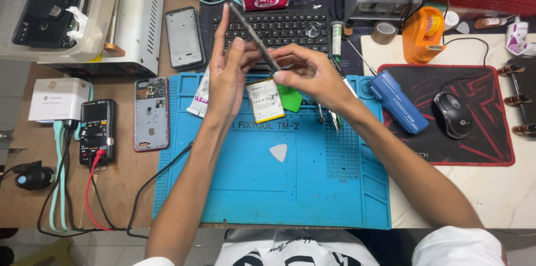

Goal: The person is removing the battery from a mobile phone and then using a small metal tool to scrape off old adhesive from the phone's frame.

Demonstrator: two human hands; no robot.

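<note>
Between two hands [268,70], perhaps one phone [254,36]

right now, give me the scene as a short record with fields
left hand: open palm steadying the thin dark phone part held on edge
right hand: pinching the part's lower end
under hands: battery, green pick, white pick
surface: blue repair mat
left of mat: phone frame, multimeter
right: mouse
</note>
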